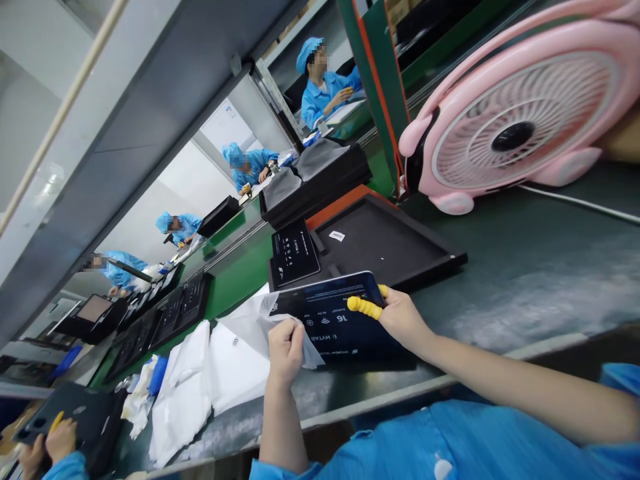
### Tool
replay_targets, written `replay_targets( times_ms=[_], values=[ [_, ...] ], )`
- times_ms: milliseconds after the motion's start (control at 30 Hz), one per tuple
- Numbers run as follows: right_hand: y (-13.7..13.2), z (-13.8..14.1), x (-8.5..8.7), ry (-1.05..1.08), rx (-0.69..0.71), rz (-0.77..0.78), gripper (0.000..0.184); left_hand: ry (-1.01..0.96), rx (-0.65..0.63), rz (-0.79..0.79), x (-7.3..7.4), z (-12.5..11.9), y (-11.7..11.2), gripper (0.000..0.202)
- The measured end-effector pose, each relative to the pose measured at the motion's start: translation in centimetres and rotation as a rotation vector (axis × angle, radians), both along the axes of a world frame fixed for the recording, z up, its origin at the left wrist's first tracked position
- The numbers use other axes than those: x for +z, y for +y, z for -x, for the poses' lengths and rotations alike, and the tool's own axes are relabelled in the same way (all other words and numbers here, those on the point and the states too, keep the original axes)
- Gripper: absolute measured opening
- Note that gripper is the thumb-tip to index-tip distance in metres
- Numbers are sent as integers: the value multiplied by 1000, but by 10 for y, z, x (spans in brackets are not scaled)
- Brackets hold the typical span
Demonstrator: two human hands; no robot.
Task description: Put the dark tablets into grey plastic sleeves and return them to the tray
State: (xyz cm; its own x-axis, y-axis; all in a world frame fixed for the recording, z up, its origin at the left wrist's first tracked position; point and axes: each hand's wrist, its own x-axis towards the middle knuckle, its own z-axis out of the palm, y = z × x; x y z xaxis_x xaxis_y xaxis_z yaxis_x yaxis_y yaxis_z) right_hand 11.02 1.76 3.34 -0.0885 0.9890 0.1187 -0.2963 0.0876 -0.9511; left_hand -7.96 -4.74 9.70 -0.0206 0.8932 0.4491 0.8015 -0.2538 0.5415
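Note:
My right hand [403, 319], with yellow finger cots on the thumb and a finger, grips the right edge of a dark tablet [333, 313]. White print on the tablet's front reads HYTAB. Closed in a fist, my left hand [286, 348] holds the edge of a thin, whitish translucent sleeve [313, 352]. This sleeve covers the tablet's left end, and the rest of the tablet is bare. White sleeves [187, 383] lie in a stack left of my left hand. Behind the tablet, a second tablet [295, 253] rests on a black tray [380, 233].
A pink fan [520, 130] stands at the right on the green bench. Black boxes [315, 180] sit farther back, and trays with tablets [175, 307] line the belt. Several co-workers in blue work beyond; a co-worker's hands [57, 440] hold a dark device at lower left.

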Motion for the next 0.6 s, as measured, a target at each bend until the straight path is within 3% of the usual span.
replay_targets(
  times_ms=[133, 200, 333, 467, 533, 600],
  values=[
    [-6, -3, 9, -33, 129, -144, 30, -157, 107, -186, 17, 7, 14, 35],
    [-9, 1, 10, -50, 203, -164, 25, -133, 82, -138, 20, -2, 17, 34],
    [-14, 18, -4, -39, 212, -123, 21, 61, -93, 91, 2, -46, 12, 29],
    [-9, 32, -17, 28, 148, -58, 25, 94, -140, 99, -16, -79, 3, 26],
    [-4, 32, -13, 34, 146, -44, 24, 102, -149, 92, -7, -77, 2, 27],
    [0, 27, -3, 50, 172, -60, 21, 100, -152, 69, 14, -59, 4, 29]
  ],
)
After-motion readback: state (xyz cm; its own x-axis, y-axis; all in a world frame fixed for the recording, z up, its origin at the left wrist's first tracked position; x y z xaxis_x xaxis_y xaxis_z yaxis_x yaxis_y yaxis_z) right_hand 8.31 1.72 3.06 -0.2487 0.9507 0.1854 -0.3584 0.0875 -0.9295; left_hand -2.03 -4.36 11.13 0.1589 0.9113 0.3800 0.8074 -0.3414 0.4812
